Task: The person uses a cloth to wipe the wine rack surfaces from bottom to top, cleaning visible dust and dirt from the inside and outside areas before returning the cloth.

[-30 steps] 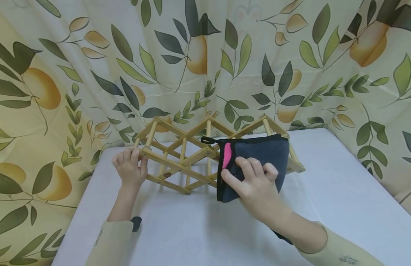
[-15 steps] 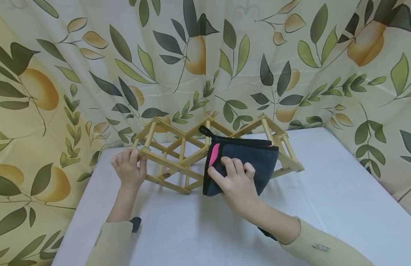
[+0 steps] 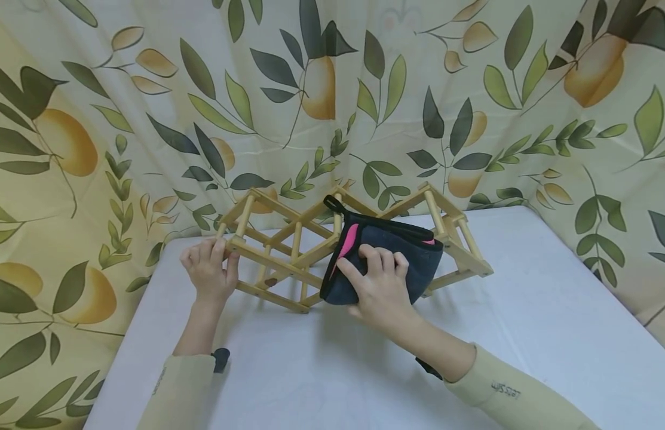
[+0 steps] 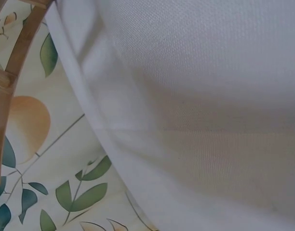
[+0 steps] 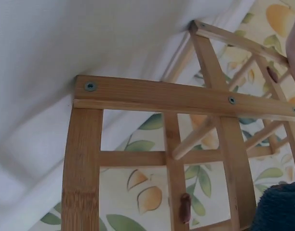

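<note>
A folding wooden lattice rack (image 3: 267, 258), built of crossed slats and round dowels, stands spread across the table. At its left end my left hand (image 3: 210, 269) grips the frame near a corner. My right hand (image 3: 383, 286) holds a navy fabric piece (image 3: 423, 263) with black edging, a black loop and a pink strip, like a pouch or folded cloth. This piece is tilted in front of the rack's middle and right part, hiding some slats; whether it touches them I cannot tell. In the right wrist view, rack slats (image 5: 152, 96) fill the middle and the navy fabric (image 5: 277, 209) shows at lower right.
A white cloth covers the table (image 3: 289, 370). Behind and beside it hangs a curtain (image 3: 332, 89) printed with fruit and leaves, close to the rack's back. Dark straps show at both wrists. The left wrist view shows mostly white cloth (image 4: 195, 110) and a rack slat (image 4: 17, 62).
My right hand has moved left with the navy fabric piece, baring the rack's right end, and the piece now slants down to the right. My left hand and the rack stay in place.
</note>
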Tool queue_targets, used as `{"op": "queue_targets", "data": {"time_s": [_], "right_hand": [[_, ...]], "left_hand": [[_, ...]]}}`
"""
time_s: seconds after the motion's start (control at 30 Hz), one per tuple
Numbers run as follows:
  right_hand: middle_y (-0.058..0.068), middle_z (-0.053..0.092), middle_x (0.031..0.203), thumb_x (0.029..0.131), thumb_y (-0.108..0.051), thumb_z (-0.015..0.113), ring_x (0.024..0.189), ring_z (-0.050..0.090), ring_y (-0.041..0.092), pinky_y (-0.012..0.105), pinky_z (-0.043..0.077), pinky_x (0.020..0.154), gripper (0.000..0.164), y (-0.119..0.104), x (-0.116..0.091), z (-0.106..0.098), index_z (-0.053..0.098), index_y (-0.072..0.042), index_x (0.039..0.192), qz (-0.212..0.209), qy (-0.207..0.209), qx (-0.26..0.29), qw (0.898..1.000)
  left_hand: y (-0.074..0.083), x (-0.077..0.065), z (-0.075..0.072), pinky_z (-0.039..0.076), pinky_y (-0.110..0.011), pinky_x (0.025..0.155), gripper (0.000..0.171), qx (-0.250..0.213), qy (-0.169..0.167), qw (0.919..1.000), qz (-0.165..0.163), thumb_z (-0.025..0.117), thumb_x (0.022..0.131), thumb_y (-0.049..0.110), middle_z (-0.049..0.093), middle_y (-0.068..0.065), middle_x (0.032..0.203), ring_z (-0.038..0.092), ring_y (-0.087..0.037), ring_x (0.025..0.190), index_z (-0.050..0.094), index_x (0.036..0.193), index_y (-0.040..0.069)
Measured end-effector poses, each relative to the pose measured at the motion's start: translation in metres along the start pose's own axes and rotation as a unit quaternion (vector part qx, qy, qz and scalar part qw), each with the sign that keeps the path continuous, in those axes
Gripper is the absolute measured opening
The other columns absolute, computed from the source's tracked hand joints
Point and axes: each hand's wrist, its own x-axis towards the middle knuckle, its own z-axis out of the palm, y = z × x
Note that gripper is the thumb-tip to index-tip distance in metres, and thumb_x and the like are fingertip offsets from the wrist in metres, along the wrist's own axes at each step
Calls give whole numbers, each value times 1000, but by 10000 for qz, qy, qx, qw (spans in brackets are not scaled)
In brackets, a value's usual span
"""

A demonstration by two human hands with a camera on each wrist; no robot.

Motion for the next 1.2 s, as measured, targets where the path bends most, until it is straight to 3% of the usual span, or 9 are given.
{"op": "queue_targets", "data": {"time_s": [0.1,0.2,0.27,0.37,0.47,0.57,0.7,0.83,1.2], "right_hand": [[17,35,117,63,-58,70,101,34,35,53,22,81,65,4,-1,0,49,-20,113,-8,-22,64,10000],[17,34,120,74,-73,45,104,34,35,53,21,81,66,8,-2,-3,49,-21,114,-51,-87,183,9998],[16,34,120,81,-72,31,104,33,35,54,21,81,63,10,-2,-5,50,-22,114,-130,-100,219,9996],[16,33,120,90,-60,24,104,33,36,55,23,80,51,14,-2,-5,52,-24,112,-255,-48,103,9996],[17,34,119,93,-50,26,104,34,36,55,25,80,39,15,-2,-3,53,-28,111,-307,-3,-168,9994],[18,35,118,88,-43,50,101,38,37,53,28,80,26,14,1,1,52,-28,109,-350,83,-445,9984],[18,40,111,71,-32,73,92,41,35,49,32,75,43,12,8,9,49,-23,106,-532,381,-705,9954],[18,43,104,71,-26,74,86,42,34,46,33,71,43,11,10,12,49,-19,105,-619,539,-724,9940],[19,49,100,67,-24,80,83,45,35,46,35,70,45,13,-9,4,53,-18,102,-251,142,-735,9969]], "left_hand": [[0,0,1,20,-46,72,45,19,19,10000,43,36,94,48,47,-11,78,35,-30,72,48,84,5],[0,0,1,21,-46,72,45,42,11,10000,50,36,95,48,48,-12,78,35,-30,72,48,83,5],[1,0,1,21,-46,72,45,54,4,10000,47,35,95,48,48,-12,78,36,-30,72,48,83,5],[1,0,1,21,-46,72,45,65,13,10000,44,35,95,47,48,-12,78,36,-30,72,48,84,5],[1,0,1,21,-46,72,45,58,52,9999,70,36,95,47,47,-12,77,35,-30,72,48,84,5],[0,0,2,21,-46,72,45,55,150,9998,86,36,94,47,48,-11,76,35,-30,71,49,83,5],[-2,-1,3,21,-46,72,46,87,331,9994,87,37,94,48,48,-11,75,35,-30,70,49,83,5],[-2,-1,2,21,-46,71,46,191,433,9988,97,37,94,48,48,-12,75,35,-30,69,49,81,5],[3,-2,4,20,-46,70,48,263,438,9987,26,36,94,48,47,-13,76,33,-31,69,48,82,3]]}}
